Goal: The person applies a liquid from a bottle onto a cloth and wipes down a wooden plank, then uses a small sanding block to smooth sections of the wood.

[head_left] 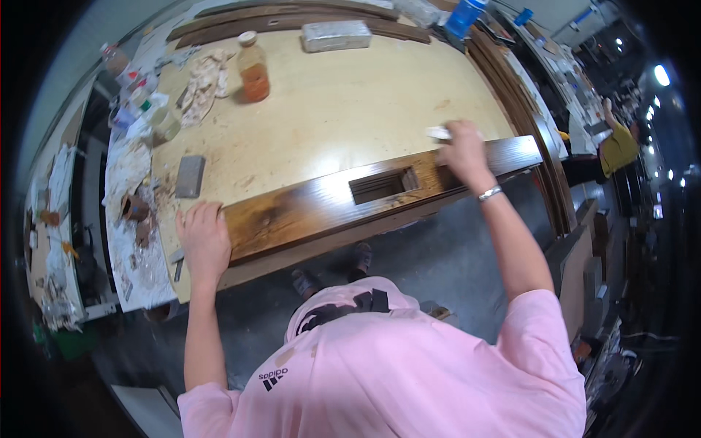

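While the left hand (204,237) sets bent fingers against the left end of a glossy brown board (292,208), left of centre in the head view, whether it clamps cannot be told. Right of centre, the right hand (463,152) pinches a small, blurred white piece (438,133) by the board's far edge. The board slants across mid-frame between the hands, running on past the right one. Surface rubbing seems in hand; another stroke would call for a steady left brace.
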`<action>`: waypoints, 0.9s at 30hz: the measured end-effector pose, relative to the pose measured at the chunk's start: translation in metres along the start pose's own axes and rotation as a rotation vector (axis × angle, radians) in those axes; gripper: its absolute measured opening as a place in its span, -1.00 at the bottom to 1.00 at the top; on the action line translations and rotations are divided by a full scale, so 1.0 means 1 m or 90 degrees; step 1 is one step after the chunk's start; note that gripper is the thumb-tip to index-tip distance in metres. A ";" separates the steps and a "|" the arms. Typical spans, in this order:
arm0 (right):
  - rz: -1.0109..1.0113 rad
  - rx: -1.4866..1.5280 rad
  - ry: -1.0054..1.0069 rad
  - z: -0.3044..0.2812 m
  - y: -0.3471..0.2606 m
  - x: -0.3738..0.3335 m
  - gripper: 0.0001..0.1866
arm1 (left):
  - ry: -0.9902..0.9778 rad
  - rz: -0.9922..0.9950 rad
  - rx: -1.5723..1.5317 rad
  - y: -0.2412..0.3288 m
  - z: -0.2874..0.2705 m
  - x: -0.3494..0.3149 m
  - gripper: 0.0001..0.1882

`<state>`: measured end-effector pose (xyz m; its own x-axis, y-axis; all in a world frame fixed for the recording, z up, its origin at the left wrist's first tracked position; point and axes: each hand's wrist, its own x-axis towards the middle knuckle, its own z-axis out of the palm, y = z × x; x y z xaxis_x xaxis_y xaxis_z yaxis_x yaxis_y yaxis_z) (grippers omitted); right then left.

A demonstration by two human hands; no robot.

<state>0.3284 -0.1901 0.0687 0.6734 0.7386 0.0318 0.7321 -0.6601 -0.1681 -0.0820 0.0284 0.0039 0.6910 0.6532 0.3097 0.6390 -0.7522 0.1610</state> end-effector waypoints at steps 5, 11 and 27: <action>-0.417 0.267 0.166 0.056 -0.070 -0.031 -0.70 | -0.025 -0.015 0.006 -0.010 0.006 -0.007 -0.76; 0.169 0.511 -0.017 0.015 0.068 -0.005 -0.86 | -0.051 -0.004 -0.006 0.003 0.001 -0.001 -0.77; -0.007 0.205 0.301 0.065 0.101 -0.006 -0.66 | -0.037 -0.022 -0.003 0.001 0.005 0.001 -0.81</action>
<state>0.3911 -0.2522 -0.0123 0.6928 0.5547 0.4608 0.7211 -0.5229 -0.4545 -0.0793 0.0293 -0.0001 0.6873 0.6825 0.2486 0.6612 -0.7295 0.1751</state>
